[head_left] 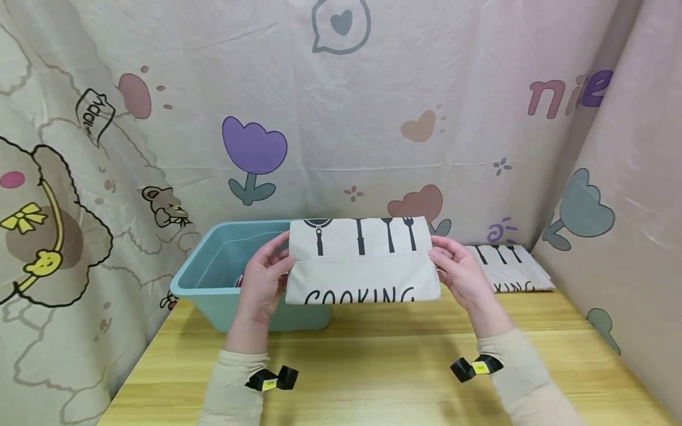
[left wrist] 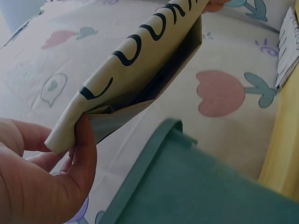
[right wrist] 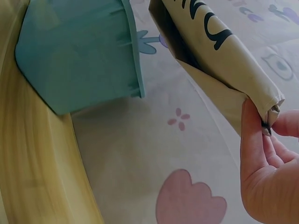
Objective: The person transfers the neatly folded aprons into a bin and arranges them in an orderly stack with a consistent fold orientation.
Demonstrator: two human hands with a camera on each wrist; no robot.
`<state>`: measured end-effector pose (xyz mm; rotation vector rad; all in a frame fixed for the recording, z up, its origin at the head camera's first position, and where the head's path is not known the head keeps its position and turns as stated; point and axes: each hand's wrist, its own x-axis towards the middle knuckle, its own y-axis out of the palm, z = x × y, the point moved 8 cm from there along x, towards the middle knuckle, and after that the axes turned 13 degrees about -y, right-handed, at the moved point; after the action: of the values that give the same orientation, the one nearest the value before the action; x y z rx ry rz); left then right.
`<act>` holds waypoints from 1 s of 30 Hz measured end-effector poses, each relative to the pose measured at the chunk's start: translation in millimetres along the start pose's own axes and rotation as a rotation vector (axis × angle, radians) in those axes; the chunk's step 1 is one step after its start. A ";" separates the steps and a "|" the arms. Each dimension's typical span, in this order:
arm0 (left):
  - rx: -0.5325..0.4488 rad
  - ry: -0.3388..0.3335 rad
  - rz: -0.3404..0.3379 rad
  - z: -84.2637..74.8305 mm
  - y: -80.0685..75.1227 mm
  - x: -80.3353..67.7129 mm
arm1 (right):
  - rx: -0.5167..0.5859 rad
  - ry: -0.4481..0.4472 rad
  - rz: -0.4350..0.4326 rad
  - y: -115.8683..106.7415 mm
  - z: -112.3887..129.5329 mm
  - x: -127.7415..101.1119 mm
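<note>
A folded white cloth (head_left: 362, 269), printed with dark kitchen utensils and the word COOKING, is held up in front of me between both hands. My left hand (head_left: 264, 272) pinches its left edge, thumb in front. At the opposite edge, my right hand (head_left: 459, 269) pinches it the same way. In the left wrist view the cloth (left wrist: 135, 56) shows a gap between its folded layers, with the left hand (left wrist: 51, 172) at its near corner. The right wrist view has the right hand (right wrist: 271, 163) gripping the other corner.
A light blue plastic bin (head_left: 213, 305) stands on the wooden table (head_left: 373, 378) behind my left hand, with something small and reddish inside. Another folded printed cloth (head_left: 511, 269) lies at the back right. A patterned curtain (head_left: 341, 118) hangs around the table.
</note>
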<state>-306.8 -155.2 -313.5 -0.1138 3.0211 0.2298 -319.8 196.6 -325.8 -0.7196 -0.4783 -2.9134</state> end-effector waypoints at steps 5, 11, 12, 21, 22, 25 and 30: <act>0.043 -0.030 -0.055 2.6 -16.9 4.7 | -0.025 0.032 -0.022 12.2 -10.7 3.2; 0.057 -0.040 -0.091 1.9 -33.7 10.2 | -0.060 0.063 -0.020 25.8 -22.1 7.2; 0.060 -0.040 -0.096 1.4 -36.3 11.0 | -0.062 0.065 -0.020 27.9 -24.0 8.1; 0.075 -0.045 -0.135 -6.9 -61.2 19.9 | -0.003 -0.031 0.023 54.1 -32.8 18.2; 0.074 -0.049 -0.140 -7.9 -64.0 20.9 | 0.002 -0.035 0.029 57.2 -33.6 19.8; 0.079 -0.057 -0.155 -12.0 -72.0 23.8 | -0.005 -0.006 0.010 64.9 -37.9 25.5; 0.145 -0.055 -0.183 -21.2 -84.9 28.9 | -0.043 0.070 -0.015 77.3 -45.2 35.4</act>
<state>-330.6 -244.1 -308.4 -0.3625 2.9362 -0.0031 -357.5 107.9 -325.8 -0.6193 -0.4168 -2.9600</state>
